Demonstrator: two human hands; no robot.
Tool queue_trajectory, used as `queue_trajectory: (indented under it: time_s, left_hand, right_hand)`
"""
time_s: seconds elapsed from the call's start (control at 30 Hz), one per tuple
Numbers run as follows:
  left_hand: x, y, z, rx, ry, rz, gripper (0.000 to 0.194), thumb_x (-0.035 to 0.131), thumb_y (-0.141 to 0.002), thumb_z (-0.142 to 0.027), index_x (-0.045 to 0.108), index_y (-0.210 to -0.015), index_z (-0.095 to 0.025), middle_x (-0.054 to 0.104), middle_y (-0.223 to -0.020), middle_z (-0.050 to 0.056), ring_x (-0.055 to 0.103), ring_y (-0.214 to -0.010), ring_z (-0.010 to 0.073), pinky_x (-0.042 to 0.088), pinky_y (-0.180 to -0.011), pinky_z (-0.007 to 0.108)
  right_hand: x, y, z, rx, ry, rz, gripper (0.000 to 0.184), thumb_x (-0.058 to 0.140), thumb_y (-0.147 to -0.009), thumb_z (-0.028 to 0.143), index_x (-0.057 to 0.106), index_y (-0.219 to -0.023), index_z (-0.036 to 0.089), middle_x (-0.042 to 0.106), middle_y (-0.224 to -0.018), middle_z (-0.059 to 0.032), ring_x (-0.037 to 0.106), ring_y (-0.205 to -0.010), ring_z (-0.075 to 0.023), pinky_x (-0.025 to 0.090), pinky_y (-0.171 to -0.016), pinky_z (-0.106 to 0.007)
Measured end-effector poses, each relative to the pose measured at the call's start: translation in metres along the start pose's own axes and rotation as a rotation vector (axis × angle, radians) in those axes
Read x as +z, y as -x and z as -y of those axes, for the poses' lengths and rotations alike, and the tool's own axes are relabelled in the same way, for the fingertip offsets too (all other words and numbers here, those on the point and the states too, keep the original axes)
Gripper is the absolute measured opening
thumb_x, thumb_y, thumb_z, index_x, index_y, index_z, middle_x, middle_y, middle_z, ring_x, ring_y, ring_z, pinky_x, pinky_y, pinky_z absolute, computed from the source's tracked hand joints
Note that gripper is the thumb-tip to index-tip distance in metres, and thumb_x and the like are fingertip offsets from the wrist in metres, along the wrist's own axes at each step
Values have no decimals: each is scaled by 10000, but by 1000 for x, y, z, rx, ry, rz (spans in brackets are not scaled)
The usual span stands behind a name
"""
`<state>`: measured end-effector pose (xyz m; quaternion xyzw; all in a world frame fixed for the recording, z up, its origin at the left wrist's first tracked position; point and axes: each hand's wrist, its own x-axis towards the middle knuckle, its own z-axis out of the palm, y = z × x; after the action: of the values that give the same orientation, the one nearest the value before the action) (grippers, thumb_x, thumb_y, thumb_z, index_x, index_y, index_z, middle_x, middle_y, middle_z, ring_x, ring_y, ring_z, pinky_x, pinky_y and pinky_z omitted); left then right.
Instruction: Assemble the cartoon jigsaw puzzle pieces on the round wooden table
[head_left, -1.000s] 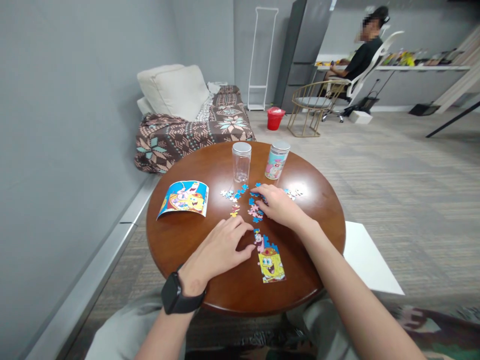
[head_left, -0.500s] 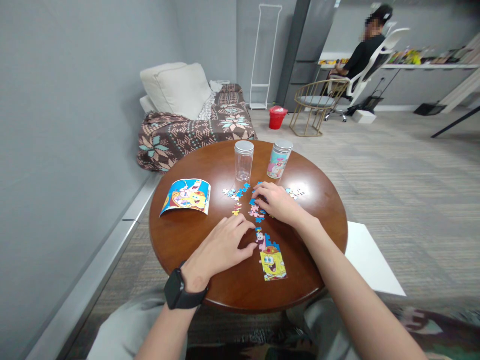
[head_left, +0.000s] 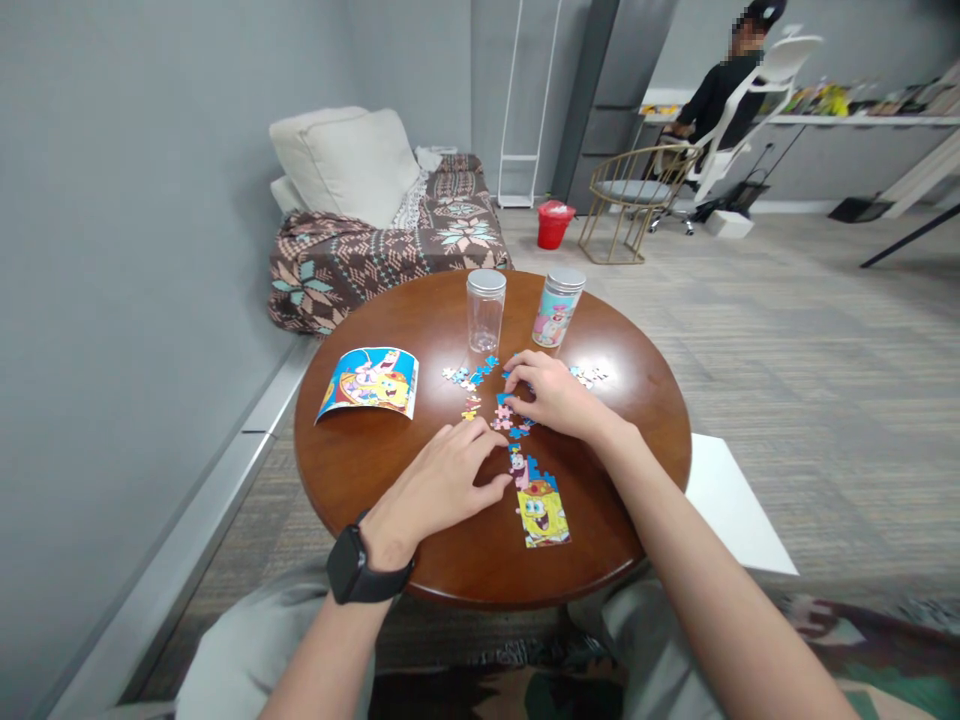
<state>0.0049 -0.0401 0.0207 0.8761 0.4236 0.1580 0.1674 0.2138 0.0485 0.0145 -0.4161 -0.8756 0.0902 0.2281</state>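
Right hand (head_left: 553,393), puzzle pieces (head_left: 502,413) partly hidden beneath

Right hand (head_left: 553,392): drawn slightly toward the near side, its thumb now closer to the blue puzzle pieces (head_left: 504,398) at mid-frame.
Camera view: tipped down — tabletop (head_left: 450,570) and clear jar (head_left: 486,318) sit higher in the frame.
White rack (head_left: 519,158): top bar now cut off by the upper edge.
Seated person (head_left: 724,95), upper right: turned — white chair (head_left: 787,60) headrest shows broader.

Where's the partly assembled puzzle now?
In the head view, the partly assembled puzzle lies on the near half of the round table, just right of the left hand.
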Motion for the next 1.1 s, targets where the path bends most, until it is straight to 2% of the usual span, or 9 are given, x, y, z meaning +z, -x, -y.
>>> queue_trajectory:
  time_s: [0.17, 0.37, 0.47, 0.57, 0.7, 0.93, 1.1]
  left_hand:
    - [0, -1, 0, 10, 5, -3, 248, 637, -893, -269, 607, -1131, -204, 639, -1076, 50, 612, -1041, 229, 492, -943, 386]
    - [1, -1, 1, 21, 2, -9, 247, 638, -893, -274, 606, -1128, -203, 634, -1067, 50, 611, -1045, 231, 493, -942, 387]
    - [2, -1, 2, 25, -2, -12, 243, 631, -902, -287, 604, -1128, -201, 634, -1073, 54, 608, -1043, 230, 492, -943, 391]
    - [2, -1, 2, 26, -2, -11, 246, 628, -906, -288, 604, -1135, -200, 636, -1076, 56, 610, -1035, 228, 494, -937, 392]
    - [2, -1, 2, 22, -6, -11, 258, 634, -903, -280, 601, -1146, -199, 636, -1074, 57, 613, -1026, 229, 498, -925, 387]
    - [0, -1, 0, 23, 6, -10, 243, 649, -892, -270, 611, -1120, -196, 638, -1060, 55, 612, -1017, 229, 497, -917, 383]
    - [0, -1, 1, 26, 5, -14, 238, 645, -896, -277, 609, -1116, -195, 638, -1060, 56, 612, -1005, 230, 498, -910, 390]
  right_hand:
    - [-5, -1, 3, -39, -70, 24, 65, 681, -817, 154, 667, -862, 199, 681, -1036, -65, 606, -1007, -220, 469, -912, -358]
    - [-2, -2, 6, 15, -186, 46, 159, 631, -829, 91, 684, -938, 193, 697, -881, -21, 620, -828, -161, 483, -780, -283]
    - [2, -2, 3, -29, -200, 11, 212, 606, -848, 74, 706, -987, 199, 709, -879, -23, 625, -815, -159, 486, -781, -289]
    - [5, -2, -3, -40, -192, -41, 183, 620, -851, 85, 736, -934, 200, 727, -872, -41, 637, -843, -180, 493, -793, -308]
    - [5, -2, -6, 58, -265, -45, 191, 629, -839, 108, 766, -932, 204, 757, -902, -44, 671, -824, -181, 511, -787, -309]
    - [-4, -3, 0, 259, -608, -40, 165, 662, -809, 216, 764, -932, 174, 761, -843, -41, 683, -776, -168, 533, -769, -301]
    - [-10, -2, 1, 345, -837, 14, 249, 738, -745, 295, 735, -956, 162, 730, -782, -34, 661, -718, -156, 542, -717, -305]
